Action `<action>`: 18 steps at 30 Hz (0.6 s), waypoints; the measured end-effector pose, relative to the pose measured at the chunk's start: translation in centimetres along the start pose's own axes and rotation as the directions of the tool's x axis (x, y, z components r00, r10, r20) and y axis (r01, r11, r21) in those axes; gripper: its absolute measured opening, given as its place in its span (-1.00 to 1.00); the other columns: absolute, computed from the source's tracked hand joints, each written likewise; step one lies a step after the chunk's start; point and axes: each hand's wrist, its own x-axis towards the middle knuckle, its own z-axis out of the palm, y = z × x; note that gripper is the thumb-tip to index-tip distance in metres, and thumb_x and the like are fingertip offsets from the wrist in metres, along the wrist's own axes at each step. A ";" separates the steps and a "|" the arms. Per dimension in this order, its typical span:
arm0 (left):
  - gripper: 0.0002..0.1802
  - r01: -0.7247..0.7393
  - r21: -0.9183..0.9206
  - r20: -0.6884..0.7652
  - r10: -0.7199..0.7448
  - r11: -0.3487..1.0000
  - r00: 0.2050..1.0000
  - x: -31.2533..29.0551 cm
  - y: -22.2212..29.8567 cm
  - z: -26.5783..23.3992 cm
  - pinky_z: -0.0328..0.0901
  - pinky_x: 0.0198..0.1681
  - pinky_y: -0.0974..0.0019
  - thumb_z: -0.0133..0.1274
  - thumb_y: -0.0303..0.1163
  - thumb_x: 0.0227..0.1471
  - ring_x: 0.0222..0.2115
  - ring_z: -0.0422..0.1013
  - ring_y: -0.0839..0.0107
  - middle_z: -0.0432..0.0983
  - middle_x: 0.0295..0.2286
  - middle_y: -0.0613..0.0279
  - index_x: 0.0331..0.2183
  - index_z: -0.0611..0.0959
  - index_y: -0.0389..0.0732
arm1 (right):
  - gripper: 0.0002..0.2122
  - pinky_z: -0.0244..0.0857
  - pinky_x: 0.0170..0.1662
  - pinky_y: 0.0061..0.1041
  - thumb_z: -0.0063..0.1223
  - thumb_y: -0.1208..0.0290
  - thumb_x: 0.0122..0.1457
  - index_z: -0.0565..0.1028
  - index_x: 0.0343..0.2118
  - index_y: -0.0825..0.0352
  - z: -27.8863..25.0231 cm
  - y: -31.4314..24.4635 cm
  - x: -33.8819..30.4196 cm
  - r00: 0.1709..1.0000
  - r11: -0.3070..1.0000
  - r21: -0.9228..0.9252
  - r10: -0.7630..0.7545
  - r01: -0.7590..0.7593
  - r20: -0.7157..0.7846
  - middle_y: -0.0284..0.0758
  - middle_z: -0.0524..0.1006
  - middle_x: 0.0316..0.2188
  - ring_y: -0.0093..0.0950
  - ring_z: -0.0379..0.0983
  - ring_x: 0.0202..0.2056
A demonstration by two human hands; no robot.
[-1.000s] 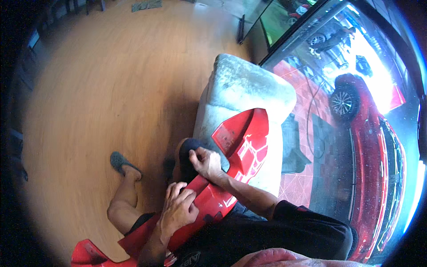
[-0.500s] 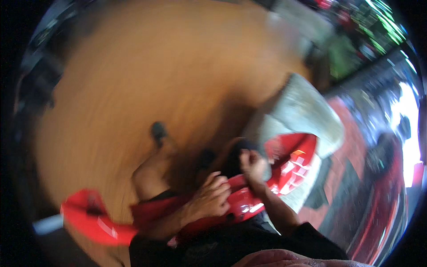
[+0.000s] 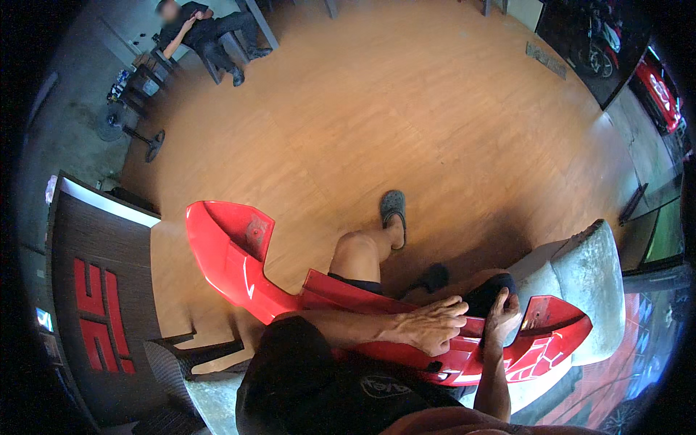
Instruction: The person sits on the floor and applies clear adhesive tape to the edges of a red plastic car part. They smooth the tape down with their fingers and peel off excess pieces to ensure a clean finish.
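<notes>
Across my lap lies a long, glossy red vehicle body panel [image 3: 239, 279] with an upswept, hollow end on each side. My left hand [image 3: 433, 326] is over its middle, back upward, with the fingers curled and the tips toward my right hand. My right hand [image 3: 502, 319] is closed near the panel's right end, thumb and fingers drawn together. A black cloth-like thing [image 3: 487, 296] lies between the two hands, over or beside my right knee. What either hand grips is too small or hidden to make out.
A worn grey padded seat [image 3: 591, 290] is at my right. On the left stands a dark counter [image 3: 94, 304] with red markings. A standing fan [image 3: 148, 141] and a seated person [image 3: 210, 32] are far left. A red vehicle [image 3: 656, 94] is at the far right.
My view has swung to the right and steadied, so the panel, legs and seat sit differently in the picture. My left hand is closer to my right; both stay at the panel.
</notes>
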 end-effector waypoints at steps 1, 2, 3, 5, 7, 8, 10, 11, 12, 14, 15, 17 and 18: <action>-0.86 -0.001 0.008 0.010 0.000 1.000 1.000 0.2 0.0 0.0 0.17 0.05 0.01 0.14 -0.33 -0.27 -0.21 0.31 0.16 0.40 -0.45 0.18 -0.61 0.57 -0.18 | -0.51 0.06 -0.52 -0.16 0.04 0.14 0.40 0.40 -0.56 0.50 -0.4 0.0 0.1 0.995 0.998 -0.021 0.064 -0.063 0.075 -0.04 0.33 -0.70 -0.32 0.12 -0.63; -0.86 0.001 0.014 0.022 -0.002 1.000 1.000 0.2 0.0 0.0 0.17 0.05 0.01 0.14 -0.32 -0.27 -0.20 0.31 0.16 0.40 -0.45 0.18 -0.61 0.57 -0.18 | -0.51 0.05 -0.52 -0.18 0.04 0.15 0.40 0.39 -0.56 0.49 -0.2 0.4 0.1 0.996 0.998 -0.011 0.059 -0.058 0.067 -0.06 0.32 -0.70 -0.35 0.12 -0.63; -0.85 0.006 0.020 0.029 -0.007 1.000 1.000 0.2 -0.1 0.1 0.16 0.05 0.00 0.15 -0.32 -0.25 -0.19 0.30 0.16 0.41 -0.43 0.17 -0.60 0.57 -0.18 | -0.52 0.05 -0.53 -0.19 0.04 0.16 0.40 0.39 -0.56 0.49 0.2 1.1 0.2 0.997 0.999 0.000 0.054 -0.054 0.060 -0.08 0.31 -0.71 -0.37 0.12 -0.63; -0.83 0.018 0.025 0.046 -0.019 1.000 0.999 0.0 -0.2 0.2 0.16 0.04 -0.02 0.16 -0.30 -0.22 -0.17 0.29 0.15 0.42 -0.39 0.14 -0.58 0.58 -0.18 | -0.53 0.04 -0.54 -0.22 0.06 0.17 0.40 0.38 -0.57 0.47 0.3 0.9 -0.1 0.997 0.998 0.015 0.056 -0.057 0.058 -0.13 0.30 -0.72 -0.44 0.11 -0.63; -0.79 0.055 0.008 0.032 -0.055 0.998 0.998 0.0 -0.2 0.2 0.16 0.05 -0.04 0.18 -0.27 -0.19 -0.13 0.28 0.13 0.42 -0.32 0.11 -0.47 0.64 -0.19 | -0.53 0.03 -0.55 -0.22 0.06 0.17 0.40 0.38 -0.57 0.46 0.5 1.8 0.0 1.000 1.000 0.025 0.009 -0.010 0.028 -0.14 0.29 -0.73 -0.44 0.10 -0.64; -0.75 0.077 -0.002 0.028 -0.077 0.997 0.997 0.0 -0.2 0.0 0.16 0.05 -0.05 0.19 -0.25 -0.17 -0.12 0.27 0.12 0.43 -0.29 0.10 -0.42 0.67 -0.20 | -0.53 0.02 -0.55 -0.22 0.06 0.17 0.40 0.38 -0.58 0.45 0.5 1.6 -0.1 1.000 1.000 0.029 -0.012 0.011 0.017 -0.15 0.29 -0.74 -0.44 0.09 -0.65; -0.60 0.111 -0.079 0.106 -0.102 0.991 0.989 -0.3 0.2 -0.4 0.15 0.08 -0.07 0.19 -0.22 -0.11 -0.04 0.26 0.09 0.42 -0.19 0.08 -0.18 0.73 -0.15 | -0.52 0.04 -0.55 -0.20 0.06 0.16 0.41 0.39 -0.58 0.45 0.4 0.9 -0.7 0.999 0.999 0.026 0.020 -0.022 0.045 -0.12 0.30 -0.74 -0.44 0.11 -0.66; -0.56 0.112 -0.080 0.129 -0.101 0.990 0.986 -0.2 0.2 -0.2 0.15 0.09 -0.07 0.18 -0.21 -0.11 -0.03 0.26 0.09 0.42 -0.18 0.09 -0.13 0.72 -0.13 | -0.52 0.04 -0.55 -0.20 0.06 0.16 0.41 0.39 -0.58 0.45 0.1 0.5 -0.6 0.999 0.999 0.042 0.021 -0.022 0.038 -0.11 0.31 -0.74 -0.45 0.12 -0.66; -0.53 0.112 -0.082 0.155 -0.099 0.990 0.983 -0.3 0.0 -0.1 0.15 0.09 -0.07 0.18 -0.21 -0.10 -0.01 0.26 0.09 0.43 -0.17 0.10 -0.09 0.72 -0.12 | -0.52 0.04 -0.55 -0.19 0.06 0.16 0.41 0.39 -0.59 0.45 0.0 0.3 -0.8 0.999 0.998 0.058 0.024 -0.026 0.030 -0.11 0.32 -0.74 -0.45 0.13 -0.66; -0.60 0.131 -0.080 0.196 -0.114 0.988 0.974 -0.7 -0.5 -0.3 0.18 0.10 -0.08 0.18 -0.20 -0.07 -0.01 0.29 0.09 0.45 -0.19 0.11 -0.17 0.73 -0.16 | -0.58 0.19 -0.51 -0.20 0.06 0.17 0.40 0.48 -0.52 0.43 0.5 0.7 -1.2 0.994 0.994 0.085 0.065 -0.072 0.086 -0.09 0.46 -0.66 -0.36 0.29 -0.63; -0.62 0.124 -0.086 0.198 -0.105 0.989 0.974 -0.5 -0.7 -1.0 0.19 0.09 -0.09 0.19 -0.20 -0.07 -0.02 0.30 0.09 0.46 -0.21 0.11 -0.19 0.73 -0.17 | -0.61 0.27 -0.49 -0.19 0.07 0.17 0.38 0.53 -0.48 0.42 0.3 -0.1 -1.1 0.987 0.981 0.146 0.116 -0.131 0.108 -0.07 0.52 -0.62 -0.26 0.39 -0.61; -0.64 0.089 -0.114 0.153 -0.071 0.989 0.986 -0.1 -0.7 -1.1 0.21 0.09 -0.08 0.20 -0.20 -0.07 -0.04 0.33 0.09 0.48 -0.25 0.13 -0.24 0.73 -0.19 | -0.67 0.39 -0.42 -0.23 0.10 0.17 0.35 0.64 -0.37 0.39 -0.6 -0.6 -0.7 0.978 0.977 0.114 0.167 -0.181 0.126 -0.09 0.61 -0.56 -0.24 0.53 -0.56; -0.66 0.065 -0.134 0.106 -0.051 0.989 0.993 0.1 -0.9 -1.1 0.23 0.08 -0.07 0.21 -0.20 -0.07 -0.06 0.35 0.08 0.49 -0.28 0.14 -0.26 0.73 -0.20 | -0.69 0.45 -0.37 -0.28 0.12 0.17 0.33 0.68 -0.30 0.36 -0.6 -0.3 -0.6 0.977 0.984 0.024 0.173 -0.178 0.124 -0.14 0.64 -0.53 -0.31 0.58 -0.51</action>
